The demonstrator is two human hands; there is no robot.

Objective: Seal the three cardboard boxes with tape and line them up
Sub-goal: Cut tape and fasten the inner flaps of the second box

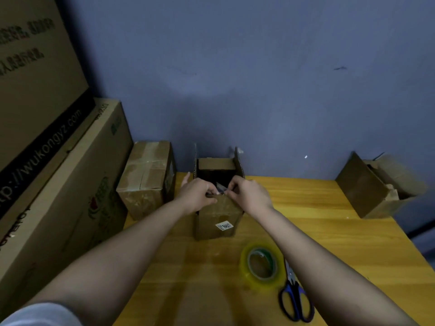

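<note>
An open cardboard box (217,222) stands in the middle of the wooden table (329,231), its side flaps upright and a white label on its near face. Both hands meet at its near top edge: my left hand (196,195) and my right hand (249,194) each pinch the near flap there, with a scrap of clear tape glinting between the fingers. A taped-shut box (146,182) sits to the left against the wall. A third box (379,187) lies open at the table's far right corner. A roll of yellowish clear tape (261,265) lies in front.
Blue-handled scissors (294,295) lie right of the tape roll, under my right forearm. Large printed cartons (58,175) lean along the left side. A blue-grey wall (259,90) stands directly behind the table.
</note>
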